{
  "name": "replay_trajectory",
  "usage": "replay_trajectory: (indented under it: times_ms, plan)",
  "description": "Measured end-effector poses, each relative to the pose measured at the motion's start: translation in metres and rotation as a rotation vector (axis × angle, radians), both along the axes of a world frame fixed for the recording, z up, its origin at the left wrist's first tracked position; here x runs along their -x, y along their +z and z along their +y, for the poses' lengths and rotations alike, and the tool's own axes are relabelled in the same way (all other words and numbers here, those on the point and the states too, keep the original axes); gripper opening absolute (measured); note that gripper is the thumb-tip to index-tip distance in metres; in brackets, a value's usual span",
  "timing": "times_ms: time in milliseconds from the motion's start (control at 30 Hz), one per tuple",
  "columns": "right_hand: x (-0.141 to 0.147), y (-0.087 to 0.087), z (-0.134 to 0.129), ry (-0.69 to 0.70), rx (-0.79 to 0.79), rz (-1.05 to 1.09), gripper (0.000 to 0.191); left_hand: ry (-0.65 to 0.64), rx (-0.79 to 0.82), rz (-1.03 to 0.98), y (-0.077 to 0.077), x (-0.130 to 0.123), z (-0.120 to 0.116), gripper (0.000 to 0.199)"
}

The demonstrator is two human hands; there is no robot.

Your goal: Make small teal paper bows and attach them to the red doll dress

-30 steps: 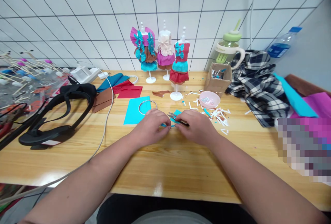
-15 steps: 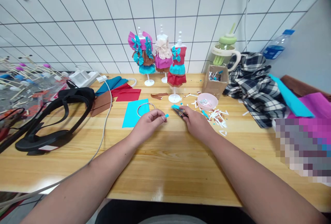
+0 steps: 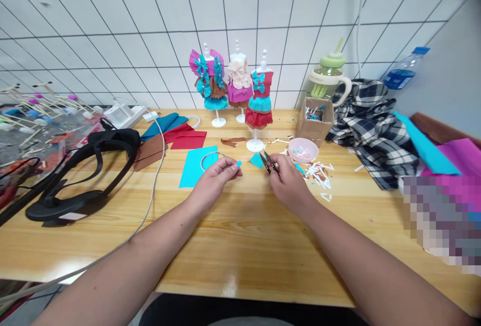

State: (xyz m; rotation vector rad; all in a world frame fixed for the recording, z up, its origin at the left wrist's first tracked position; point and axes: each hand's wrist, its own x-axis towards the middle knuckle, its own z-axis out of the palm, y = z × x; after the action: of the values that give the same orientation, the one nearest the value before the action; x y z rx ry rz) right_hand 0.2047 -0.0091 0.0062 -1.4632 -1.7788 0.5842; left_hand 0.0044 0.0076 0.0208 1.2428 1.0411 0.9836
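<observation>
Scissors (image 3: 267, 162) in the right hand (image 3: 287, 180) have swung to point more nearly up the desk (image 3: 233, 246), and the larger blue piece (image 3: 256, 160), which was up against that hand's fingertips half a second ago, now lies on the wood just beside the blades, near the base of the closest dress form (image 3: 255, 145). The right hand is wrapped round the scissors' handles, the two blades a little parted; the left hand (image 3: 221, 173) pinches a small blue piece (image 3: 239, 164) (paper or cloth, I cannot tell) between thumb and fingertips. To work well with so slight a bit, my judgement is to grip only its edge, keep the fingertips clear of the blades, and make each snip short, over bare wood rather than over the larger blue piece. Compared with the first frame, when both hands met around the scissors, the hands are apart, with open desk between. Unchanged are the blue sheet (image 3: 191, 170) near the left hand and the white scraps (image 3: 319, 173) near the right.
</observation>
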Motion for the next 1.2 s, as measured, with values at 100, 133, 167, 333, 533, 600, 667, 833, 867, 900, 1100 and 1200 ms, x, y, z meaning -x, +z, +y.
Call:
replay_trajectory:
  times_ms: [100, 133, 167, 333, 533, 600, 667, 833, 867, 900, 1100, 1200]
  plan:
    - [0.01, 0.006, -0.009, 0.102, 0.314, 0.172, 0.028, -0.048, 0.016, -0.085, 0.001, 0.0, -0.002, 0.02]
    - [0.013, 0.007, -0.011, 0.125, 0.354, 0.225, 0.025, -0.057, 0.016, -0.097, 0.002, -0.001, -0.003, 0.019]
    - [0.016, 0.007, -0.014, 0.143, 0.367, 0.272, 0.019, -0.062, 0.013, -0.103, 0.002, -0.001, -0.003, 0.019]
    - [0.025, 0.002, -0.023, 0.259, 0.364, 0.335, 0.037, -0.094, -0.004, -0.117, 0.0, -0.001, -0.004, 0.018]
    - [0.025, 0.001, -0.025, 0.332, 0.338, 0.301, 0.034, -0.121, -0.043, -0.04, -0.001, -0.001, -0.005, 0.019]
    - [0.024, 0.002, -0.024, 0.346, 0.342, 0.29, 0.034, -0.143, -0.062, 0.005, -0.001, -0.002, -0.005, 0.019]
    - [0.024, 0.003, -0.024, 0.36, 0.343, 0.287, 0.035, -0.168, -0.081, 0.047, -0.001, -0.002, -0.005, 0.018]
    - [0.024, 0.003, -0.022, 0.351, 0.286, 0.259, 0.036, -0.208, -0.104, 0.086, -0.001, -0.003, -0.005, 0.019]
    - [0.024, 0.004, -0.022, 0.345, 0.279, 0.254, 0.036, -0.211, -0.102, 0.084, -0.001, -0.003, -0.005, 0.019]
    - [0.024, 0.004, -0.021, 0.34, 0.277, 0.251, 0.035, -0.213, -0.1, 0.08, -0.001, -0.003, -0.005, 0.019]
    - [0.025, 0.006, -0.022, 0.318, 0.317, 0.313, 0.035, -0.208, -0.04, 0.016, -0.002, -0.003, -0.006, 0.018]
    - [0.027, 0.004, -0.022, 0.318, 0.32, 0.34, 0.035, -0.195, 0.0, -0.031, -0.003, -0.004, -0.007, 0.018]
